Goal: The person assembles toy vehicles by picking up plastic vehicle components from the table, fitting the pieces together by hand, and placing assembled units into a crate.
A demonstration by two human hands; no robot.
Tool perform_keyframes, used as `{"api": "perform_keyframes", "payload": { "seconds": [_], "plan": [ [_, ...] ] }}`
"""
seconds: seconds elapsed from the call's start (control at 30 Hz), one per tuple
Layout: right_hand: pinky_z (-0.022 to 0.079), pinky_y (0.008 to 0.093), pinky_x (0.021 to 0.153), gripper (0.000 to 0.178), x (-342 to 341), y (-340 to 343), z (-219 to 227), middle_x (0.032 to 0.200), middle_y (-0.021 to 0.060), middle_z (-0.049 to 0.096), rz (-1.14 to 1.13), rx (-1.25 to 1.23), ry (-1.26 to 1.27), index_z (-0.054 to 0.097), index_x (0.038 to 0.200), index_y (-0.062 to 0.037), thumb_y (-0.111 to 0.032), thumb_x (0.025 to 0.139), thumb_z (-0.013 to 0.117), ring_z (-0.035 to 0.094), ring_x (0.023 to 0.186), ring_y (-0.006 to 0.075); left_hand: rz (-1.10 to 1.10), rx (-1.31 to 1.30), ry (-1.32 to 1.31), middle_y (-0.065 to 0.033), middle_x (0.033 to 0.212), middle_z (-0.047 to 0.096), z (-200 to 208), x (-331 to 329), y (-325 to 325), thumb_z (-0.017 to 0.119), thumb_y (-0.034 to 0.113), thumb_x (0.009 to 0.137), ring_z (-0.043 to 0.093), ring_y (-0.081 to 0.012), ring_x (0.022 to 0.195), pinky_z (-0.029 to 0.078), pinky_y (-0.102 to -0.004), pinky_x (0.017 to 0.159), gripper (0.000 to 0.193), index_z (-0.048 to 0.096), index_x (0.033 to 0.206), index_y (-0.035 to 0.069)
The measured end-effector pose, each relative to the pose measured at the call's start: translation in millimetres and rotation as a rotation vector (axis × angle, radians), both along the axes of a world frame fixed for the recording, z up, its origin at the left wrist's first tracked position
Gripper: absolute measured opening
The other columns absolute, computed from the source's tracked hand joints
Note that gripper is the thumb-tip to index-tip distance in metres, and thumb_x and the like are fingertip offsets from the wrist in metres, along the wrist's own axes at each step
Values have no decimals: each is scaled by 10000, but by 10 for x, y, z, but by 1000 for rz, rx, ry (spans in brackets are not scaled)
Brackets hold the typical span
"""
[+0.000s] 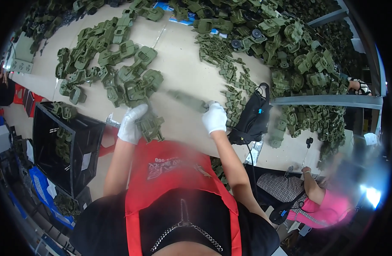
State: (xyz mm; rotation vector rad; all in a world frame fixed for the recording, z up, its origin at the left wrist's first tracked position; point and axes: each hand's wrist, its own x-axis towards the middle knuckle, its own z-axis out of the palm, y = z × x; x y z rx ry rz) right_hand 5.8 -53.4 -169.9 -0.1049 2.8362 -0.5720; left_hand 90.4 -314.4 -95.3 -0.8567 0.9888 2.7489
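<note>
My left hand (132, 123), in a white glove, is closed around an olive-green plastic toy vehicle part (150, 126) near the table's front edge. My right hand (214, 118), gloved in white too, grips the end of a long olive-green plastic piece (187, 100), smeared by motion. This piece points left over the pale table (179, 68). Beyond my left hand lies a loose group of green toy vehicle bodies (123, 77). Small green parts (234, 77) are heaped past my right hand.
A black bag (252, 115) with a cable lies right of my right hand. At the left stands a black crate (72, 149) holding green parts. Large piles of green bodies (290, 51) fill the far right, near a metal bar (328, 100). A co-worker in pink (332, 205) sits at the right.
</note>
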Motion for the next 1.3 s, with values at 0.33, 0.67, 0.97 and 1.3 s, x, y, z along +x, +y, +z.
{"api": "perform_keyframes", "payload": {
  "seconds": [0.33,0.67,0.97,1.3],
  "plan": [
    [487,479,724,377,157,-400,-1,938,233,624,155,-97,190,654,912,-34,-400,827,617,605,834,384,-149,28,-40,-103,835,659,-83,146,-69,609,163,853,659,-245,760,542,-385,730,176,647,940,14],
    [496,421,774,523,-459,-464,-324,925,181,683,95,-78,40,585,1129,-7,-202,678,767,649,839,340,-44,94,163,-44,934,537,241,179,192,659,169,835,542,-190,832,474,-401,715,358,494,1152,146],
    [515,404,728,410,-671,-794,-714,870,182,686,30,-107,90,645,977,-12,-270,686,774,656,756,321,-60,109,88,-45,1030,603,-18,124,63,710,148,798,600,-143,923,516,-330,797,561,431,1282,104],
    [491,419,820,297,-176,-448,-396,934,148,645,838,-259,418,696,947,-81,43,719,550,614,912,332,34,155,156,2,911,601,14,123,-85,687,110,825,601,-114,790,523,-308,717,391,495,1165,131]
  ]
}}
